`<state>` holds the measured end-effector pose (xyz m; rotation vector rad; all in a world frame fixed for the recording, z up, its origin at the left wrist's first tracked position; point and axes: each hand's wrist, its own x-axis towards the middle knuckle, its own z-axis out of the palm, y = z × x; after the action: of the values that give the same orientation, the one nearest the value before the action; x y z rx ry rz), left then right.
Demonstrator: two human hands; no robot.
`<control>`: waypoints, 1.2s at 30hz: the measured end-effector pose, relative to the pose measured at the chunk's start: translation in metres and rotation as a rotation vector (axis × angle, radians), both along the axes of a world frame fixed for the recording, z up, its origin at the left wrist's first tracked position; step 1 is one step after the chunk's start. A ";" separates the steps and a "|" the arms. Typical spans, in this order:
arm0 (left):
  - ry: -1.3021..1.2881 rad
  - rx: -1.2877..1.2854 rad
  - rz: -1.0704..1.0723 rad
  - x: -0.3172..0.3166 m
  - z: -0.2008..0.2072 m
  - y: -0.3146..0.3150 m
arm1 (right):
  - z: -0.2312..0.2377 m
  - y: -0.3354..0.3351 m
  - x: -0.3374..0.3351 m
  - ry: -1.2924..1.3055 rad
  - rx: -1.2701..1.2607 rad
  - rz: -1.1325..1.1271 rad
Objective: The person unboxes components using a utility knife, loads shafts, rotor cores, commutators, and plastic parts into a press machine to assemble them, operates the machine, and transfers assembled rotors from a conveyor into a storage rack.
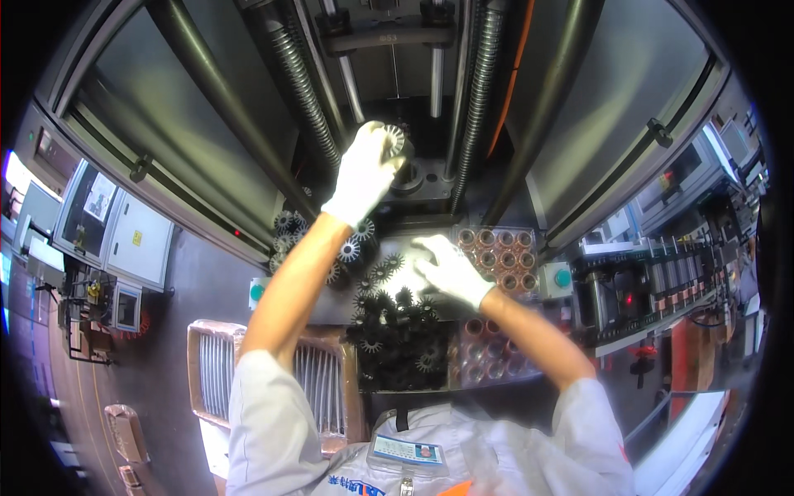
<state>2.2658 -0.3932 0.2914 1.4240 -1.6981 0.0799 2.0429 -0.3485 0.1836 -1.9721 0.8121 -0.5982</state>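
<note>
In a white glove, my left hand (361,178) reaches up into the press and grips a slotted metal core (395,141). The core sits above a round metal fixture (406,177) on the press base; whether they touch I cannot tell. Also gloved, my right hand (453,269) is over the bright work surface with its fingers apart and nothing visible in them. Several black toothed rings (389,269) lie just left of it, continuing into a dark heap (403,351) nearer my body. More slotted cores (350,249) stand by my left forearm.
Clear trays of copper-coloured rings (497,255) stand right of my right hand, with another tray (488,354) nearer me. Green buttons (562,278) flank the table. Steel columns and coiled hoses (478,99) rise around the press. A box of metal rods (318,380) sits at lower left.
</note>
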 end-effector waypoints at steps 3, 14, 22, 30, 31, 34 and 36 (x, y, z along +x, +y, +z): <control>-0.205 0.129 -0.087 0.009 0.022 -0.023 | 0.005 0.003 -0.006 0.102 -0.065 0.052; -0.208 0.451 0.209 0.000 -0.039 -0.028 | -0.018 -0.009 0.062 0.446 -0.486 0.354; -0.102 0.590 0.224 0.020 -0.001 0.160 | -0.065 -0.025 0.042 0.355 -0.764 0.475; -0.099 0.993 0.434 0.051 -0.207 0.355 | -0.028 -0.011 0.045 0.463 -0.595 0.310; -0.158 0.984 0.432 0.052 -0.223 0.357 | -0.023 -0.006 0.046 0.437 -0.535 0.278; -0.265 0.991 0.376 0.052 -0.248 0.357 | -0.021 -0.002 0.040 0.296 -0.241 0.181; -0.238 0.991 0.370 0.057 -0.251 0.359 | -0.018 -0.002 0.036 0.165 0.055 0.101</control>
<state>2.3224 -0.0345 0.0408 2.5309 -1.7038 -0.4691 2.0794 -0.3501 0.1657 -2.0179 0.8138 -0.3540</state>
